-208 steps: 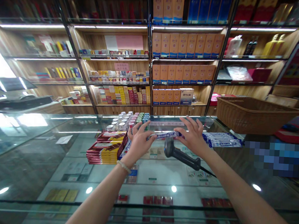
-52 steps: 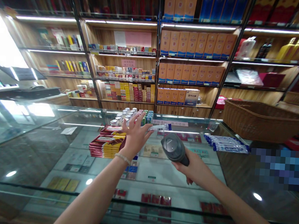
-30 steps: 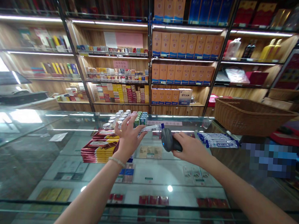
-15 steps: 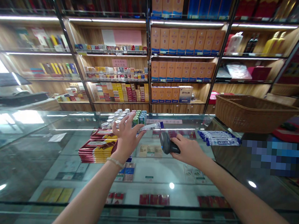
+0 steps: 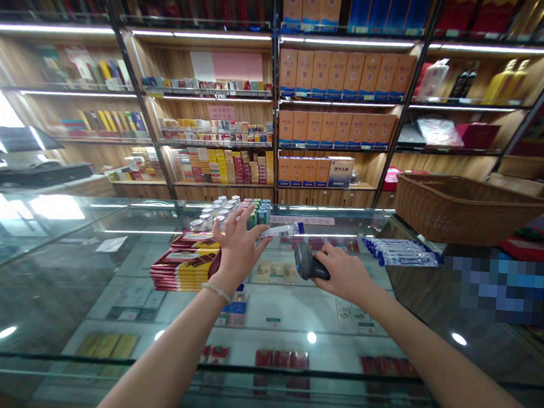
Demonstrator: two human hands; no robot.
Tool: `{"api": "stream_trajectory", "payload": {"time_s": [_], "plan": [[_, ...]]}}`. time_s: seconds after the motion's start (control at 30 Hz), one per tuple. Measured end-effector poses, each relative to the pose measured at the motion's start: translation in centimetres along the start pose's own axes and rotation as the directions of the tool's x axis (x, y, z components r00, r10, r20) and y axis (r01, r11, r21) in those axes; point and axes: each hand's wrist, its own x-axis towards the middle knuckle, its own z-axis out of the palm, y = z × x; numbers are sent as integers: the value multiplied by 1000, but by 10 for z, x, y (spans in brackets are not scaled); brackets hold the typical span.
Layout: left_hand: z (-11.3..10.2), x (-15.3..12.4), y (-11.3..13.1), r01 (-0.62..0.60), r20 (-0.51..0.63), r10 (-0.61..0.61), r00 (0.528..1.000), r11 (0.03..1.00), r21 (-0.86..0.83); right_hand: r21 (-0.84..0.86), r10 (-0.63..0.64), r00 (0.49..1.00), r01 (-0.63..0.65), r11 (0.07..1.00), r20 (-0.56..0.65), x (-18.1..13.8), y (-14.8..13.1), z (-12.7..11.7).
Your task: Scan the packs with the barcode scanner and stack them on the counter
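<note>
My left hand (image 5: 238,251) is raised over the glass counter (image 5: 63,258), pinching one end of a long white and blue packet (image 5: 283,230) between thumb and fingers, the other fingers spread. My right hand (image 5: 344,272) grips a dark grey barcode scanner (image 5: 307,262), its head turned toward the packet and just below it. A stack of red and yellow cartons (image 5: 186,267) lies right beside my left wrist.
Several small cans and bottles (image 5: 234,211) stand behind my left hand. More blue and white packets (image 5: 401,253) lie to the right, near a wicker basket (image 5: 462,208). Shelves of boxed goods (image 5: 341,78) fill the back wall. A register screen (image 5: 15,142) is at far left.
My right hand picked the scanner up off the counter and brought it up close under the packet. My left hand kept the packet raised, alone since the right let go.
</note>
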Motion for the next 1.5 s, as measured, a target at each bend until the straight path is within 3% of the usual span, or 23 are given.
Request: {"api": "stream_trajectory", "payload": {"time_s": [0.27, 0.53, 0.73, 0.87, 0.97, 1.37, 1.5], "plan": [[0, 0, 0, -6, -7, 6, 1000, 1000, 14, 3, -90, 976, 92, 996, -196, 2, 11, 22], [-5, 0, 6, -2, 30, 2, 1000, 1000, 13, 27, -54, 980, 60, 998, -193, 0, 11, 30], [-6, 0, 10, -21, 27, 20, 999, 1000, 12, -14, -33, 972, 31, 999, -232, 0, 16, 20], [-7, -1, 16, -44, 23, 44, 999, 999, -2, -12, 78, 915, -90, 996, -396, 3, 21, 9], [-11, -1, 25, -91, 12, 91, 996, 996, -21, -34, 68, 869, -97, 995, -490, 3, 22, 5], [-18, -7, 47, -192, 53, 196, 979, 979, -68, -86, -11, 854, -39, 996, -521, 0, 13, 1], [-17, -6, 47, -193, 44, 196, 980, 979, -69, -110, -47, 810, -21, 994, -585, 0, 15, 3]]}}
